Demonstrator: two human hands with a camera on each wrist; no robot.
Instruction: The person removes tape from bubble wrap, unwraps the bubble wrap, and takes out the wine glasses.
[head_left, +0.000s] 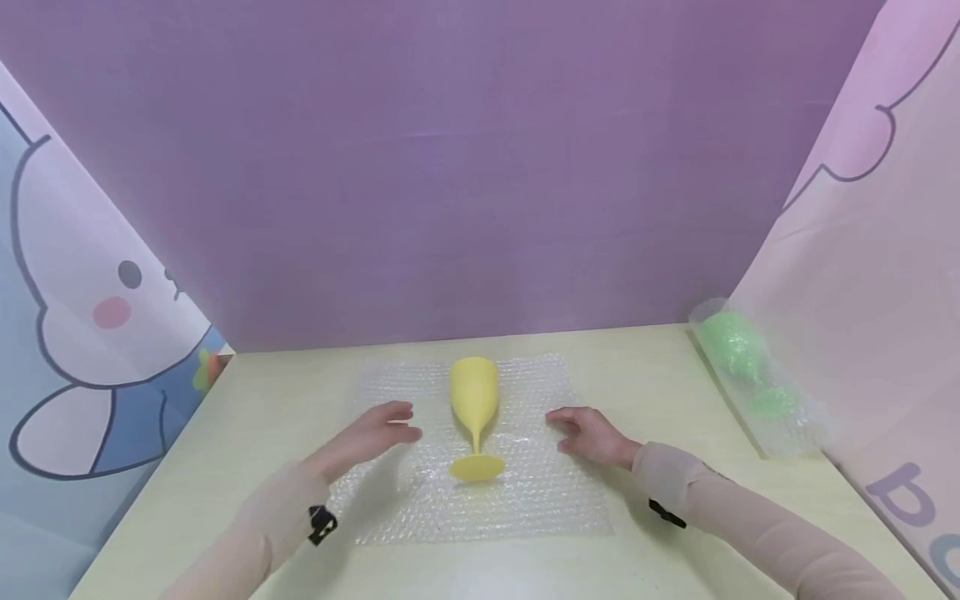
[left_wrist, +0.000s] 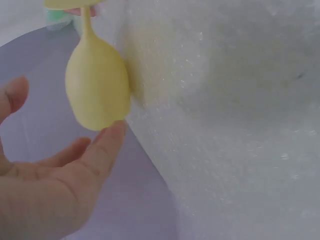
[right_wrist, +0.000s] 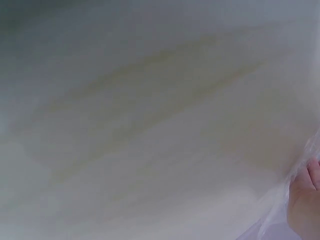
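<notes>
A yellow goblet (head_left: 474, 392) lies on its side on a sheet of bubble wrap (head_left: 525, 500), its bowl pointing to the back and its round foot to the front. My left hand (head_left: 375, 432) hovers over the sheet left of the goblet, fingers extended and apart from the thumb, holding nothing. In the left wrist view the goblet (left_wrist: 98, 85) appears beyond the fingertips. On the other side, my right hand (head_left: 595, 435) is at the sheet's right edge, fingers loosely bent towards the goblet. The right wrist view catches only part of that hand (right_wrist: 304, 205), beside the clear wrap.
A green object (head_left: 735, 346) wrapped in bubble wrap lies along the right side of the pale table (head_left: 285, 392). A purple panel (head_left: 480, 167) rises behind the table. Printed cartoon panels stand at the left and right.
</notes>
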